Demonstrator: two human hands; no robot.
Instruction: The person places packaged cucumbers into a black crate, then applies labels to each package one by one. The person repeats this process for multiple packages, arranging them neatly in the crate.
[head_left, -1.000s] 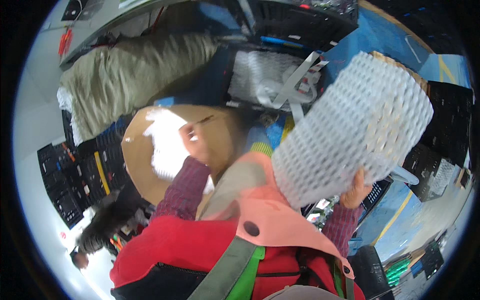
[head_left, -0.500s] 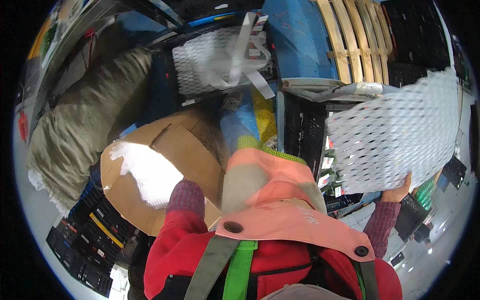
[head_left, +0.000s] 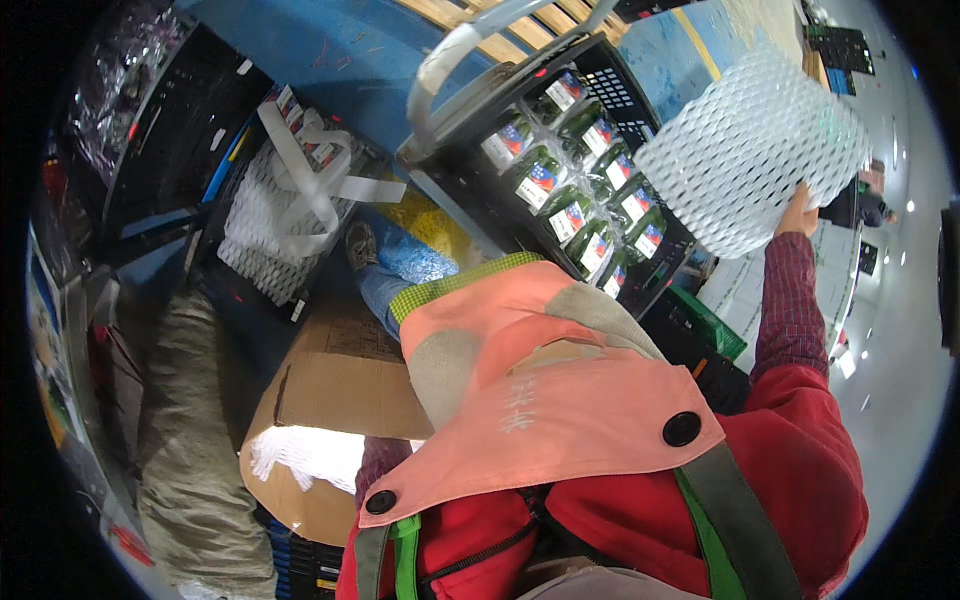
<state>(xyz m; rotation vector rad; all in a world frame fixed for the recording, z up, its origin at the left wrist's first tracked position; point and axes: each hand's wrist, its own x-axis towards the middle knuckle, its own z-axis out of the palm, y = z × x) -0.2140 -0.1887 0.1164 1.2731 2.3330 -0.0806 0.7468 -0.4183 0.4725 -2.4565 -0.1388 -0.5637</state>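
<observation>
Swinging right, the head view now has the bagged green vegetables (head_left: 590, 195) in full sight, sitting in rows in the black crate (head_left: 620, 85); half a second ago the white foam net sheet (head_left: 745, 150) hid most of them. Right hand (head_left: 797, 215) is closed on that sheet at its lower edge, holding it up past the crate's right end. So sheet and crate are side by side in view, but the packs are uncovered and nothing's laid on them. Left hand was visible over the cardboard box (head_left: 350, 370) a second ago; now only the left sleeve (head_left: 382, 458) shows, running in at the box opening. Can't tell if that hand is open or gripping. White netting (head_left: 310, 455) inside the box is blown out by glare. Also unclear: right fingers partly behind the sheet, and whether the sheet touches the crate rim.
</observation>
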